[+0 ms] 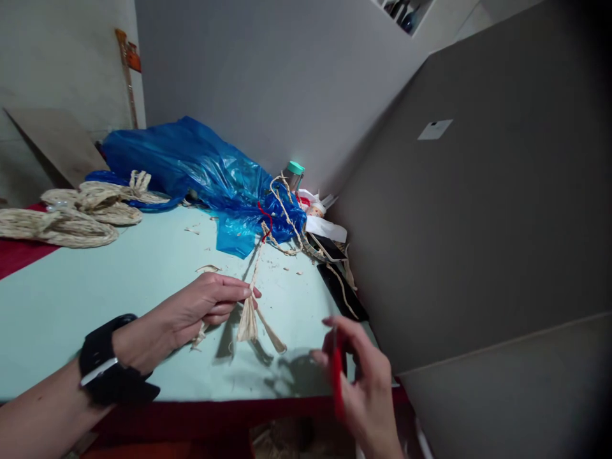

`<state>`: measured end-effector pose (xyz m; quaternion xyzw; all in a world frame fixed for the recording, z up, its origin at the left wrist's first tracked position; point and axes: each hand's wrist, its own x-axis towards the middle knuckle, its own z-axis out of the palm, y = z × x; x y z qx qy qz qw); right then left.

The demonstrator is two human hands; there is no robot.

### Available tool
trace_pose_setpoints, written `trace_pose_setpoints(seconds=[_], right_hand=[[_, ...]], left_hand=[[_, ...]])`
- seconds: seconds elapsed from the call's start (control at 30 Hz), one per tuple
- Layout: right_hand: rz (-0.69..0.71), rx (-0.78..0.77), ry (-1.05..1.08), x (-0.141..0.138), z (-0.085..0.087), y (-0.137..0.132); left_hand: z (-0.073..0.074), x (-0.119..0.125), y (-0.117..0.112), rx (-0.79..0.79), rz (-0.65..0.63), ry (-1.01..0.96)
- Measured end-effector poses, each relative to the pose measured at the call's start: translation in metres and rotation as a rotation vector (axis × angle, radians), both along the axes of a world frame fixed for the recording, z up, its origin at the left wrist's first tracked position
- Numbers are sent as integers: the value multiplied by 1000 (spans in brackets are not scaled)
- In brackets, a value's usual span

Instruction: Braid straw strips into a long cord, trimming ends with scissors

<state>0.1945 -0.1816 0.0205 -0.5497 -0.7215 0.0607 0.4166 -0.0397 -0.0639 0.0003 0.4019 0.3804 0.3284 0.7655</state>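
Note:
My left hand [210,303] pinches a thin braided cord [256,266] of pale dried plant fibre between thumb and fingers. Below the pinch, the cord's loose end [247,322] fans out in flat strips, and one strip [271,330] splays to the right. The cord runs up the table to a red tie [270,223] beside the blue plastic. In my right hand [368,376], near the table's front edge, are red-handled scissors [338,386], held apart from the cord; the blades are mostly hard to see. A black wristband [102,360] circles my left wrist.
Coiled fibre bundles [62,223] lie at the left on the pale tabletop [157,274]. Behind stands a blue plastic bag [191,159] and a green-lidded bottle [295,169]. A black flat object [342,290] lies at the right, near the grey partition [478,210]. Fibre scraps are scattered about.

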Motion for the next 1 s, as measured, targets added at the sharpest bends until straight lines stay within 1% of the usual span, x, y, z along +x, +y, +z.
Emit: trace_pose_setpoints(seconds=[0.03, 0.07, 0.1, 0.17, 0.2, 0.27, 0.37, 0.4, 0.53, 0.6, 0.7, 0.77, 0.8, 0.87, 0.93, 1.0], right_hand=[[-35, -90, 140, -2, 1, 4], [-41, -183, 252, -6, 1, 9], [-16, -276, 333, -11, 0, 14], [48, -434, 400, -21, -3, 23], [73, -483, 396, -26, -5, 26], [99, -506, 368, -34, -11, 30], [117, -479, 394, -39, -15, 30], [121, -494, 431, -40, -15, 29], [139, -647, 599, -38, -9, 20], [150, -685, 651, -36, -5, 16], [126, -687, 718, -31, -4, 10], [71, -638, 740, -25, -6, 8], [38, -589, 730, -21, -8, 7], [-39, -451, 648, -14, -13, 5], [-125, -301, 488, -8, -17, 1], [-183, -187, 324, -6, -22, -4]], left_hand=[[0, 0, 0, 11, -6, -1], [1, 1, 0, 22, -11, -2], [1, 1, 0, 34, -14, -2], [4, 1, -2, 52, -7, 2], [6, 2, -2, 57, 0, 0], [8, 2, -4, 58, 4, -16], [8, 1, -5, 60, -10, -55], [8, 1, -5, 60, -15, -53], [5, 2, -3, 11, -20, -4], [4, 3, -2, -2, -17, 8], [3, 3, 0, -6, -15, 19], [3, 2, 0, -16, -16, 16], [4, 2, 1, -18, -18, 6], [5, 1, 1, -19, -24, -34], [6, 0, 1, -36, -21, -85], [7, -1, 1, -77, 33, -113]])
